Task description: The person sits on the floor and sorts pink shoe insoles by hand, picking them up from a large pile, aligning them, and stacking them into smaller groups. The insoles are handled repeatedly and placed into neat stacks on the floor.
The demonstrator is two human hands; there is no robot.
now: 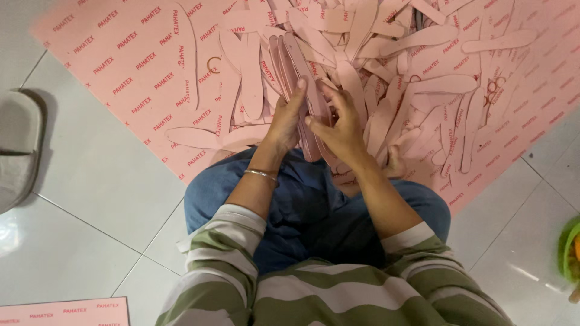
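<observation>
Insoles point(305, 78) — a pink stack standing on edge at twelve o'clock over my lap, left hand point(286, 121) clasping one side, right hand point(341, 130) pinching the other. Best squared by tapping edges flush — loose pile point(423, 90) lies at one o'clock.

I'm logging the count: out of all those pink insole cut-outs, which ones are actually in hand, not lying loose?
The upright stack of pink insole cut-outs, standing on edge and pinched between left hand and right hand; the loose cut-outs lie flat, scattered on the pink sheet.

The insole pile point(386, 78) lies on the printed sheet point(127, 66); left of that sheet, a slipper point(18, 145); right, a bowl point(571, 250).
</observation>
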